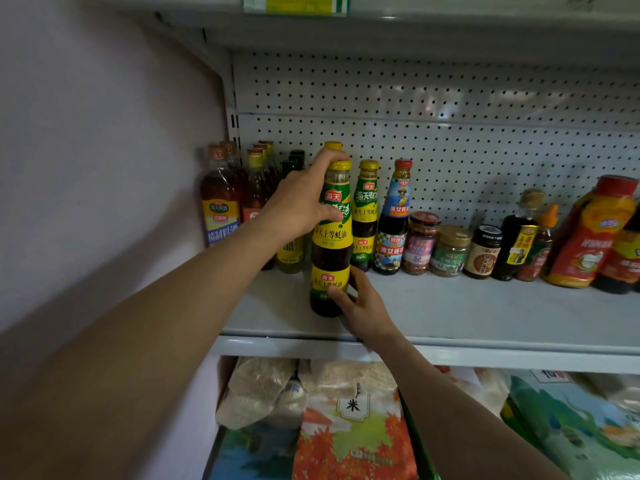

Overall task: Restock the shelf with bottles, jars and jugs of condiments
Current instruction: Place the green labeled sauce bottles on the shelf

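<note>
A tall dark oyster-sauce bottle [331,251] with a yellow cap and yellow-green labels stands on the grey shelf [485,317] near its front edge. My left hand [304,199] grips its neck and upper label. My right hand [360,306] holds its base from the right, fingers curled round it. Another yellow cap shows just behind it. To its right stand a matching bottle [365,216] and a red-capped, blue-labelled bottle [393,220]. Amber cooking-wine bottles [221,202] line the left end.
Small jars [450,251] and dark sauce bottles [516,240] run rightwards to a large red-orange jug [588,237]. A pegboard panel [450,109] backs the shelf and a wall [104,150] closes the left. Bags of rice [349,424] fill the shelf below.
</note>
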### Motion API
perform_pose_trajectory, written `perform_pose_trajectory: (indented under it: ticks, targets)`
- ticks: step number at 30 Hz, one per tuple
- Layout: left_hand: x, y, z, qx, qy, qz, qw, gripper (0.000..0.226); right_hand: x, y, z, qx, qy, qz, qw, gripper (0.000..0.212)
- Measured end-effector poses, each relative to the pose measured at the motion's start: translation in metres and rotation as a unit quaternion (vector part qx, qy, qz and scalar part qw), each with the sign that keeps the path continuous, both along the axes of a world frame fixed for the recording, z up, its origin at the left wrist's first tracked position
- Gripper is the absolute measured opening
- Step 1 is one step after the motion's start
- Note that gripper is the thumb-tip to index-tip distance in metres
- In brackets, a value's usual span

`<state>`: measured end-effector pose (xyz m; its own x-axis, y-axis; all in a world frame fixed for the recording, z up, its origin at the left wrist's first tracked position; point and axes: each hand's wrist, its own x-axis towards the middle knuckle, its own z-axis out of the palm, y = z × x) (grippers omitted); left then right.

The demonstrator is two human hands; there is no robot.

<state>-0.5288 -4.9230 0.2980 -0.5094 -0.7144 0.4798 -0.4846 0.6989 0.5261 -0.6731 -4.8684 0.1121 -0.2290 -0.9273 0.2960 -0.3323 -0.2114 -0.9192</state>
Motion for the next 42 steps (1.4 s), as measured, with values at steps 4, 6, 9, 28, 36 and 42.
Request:
perform_pose_trajectory:
  ticks: [4,6,9,28,36,42]
  targets:
    - [-0.001,-0.001,0.002,-0.003,-0.008,0.004,1.000,0.089,-0.001,0.000,0.002,0.006,0.016,0.002,1.000,0.056]
    - [-0.002,-0.002,0.003,-0.006,-0.015,0.007,1.000,0.088,-0.001,-0.001,0.003,0.007,0.016,0.003,1.000,0.053]
    - [-0.003,-0.004,0.003,-0.010,-0.019,0.007,1.000,0.086,-0.001,-0.001,0.004,0.012,0.021,0.006,1.000,0.056]
    - [-0.014,-0.037,0.000,-0.005,-0.006,0.023,1.000,0.083,-0.011,-0.039,0.006,0.016,0.043,0.014,0.999,0.054]
    - [-0.021,-0.056,0.001,0.000,-0.004,0.044,0.999,0.086,-0.013,-0.059,0.008,0.001,0.057,-0.021,0.998,0.052]
    - [-0.025,-0.064,-0.001,-0.024,-0.023,0.091,0.995,0.086,-0.015,-0.069,0.005,0.017,0.070,-0.087,0.994,0.043]
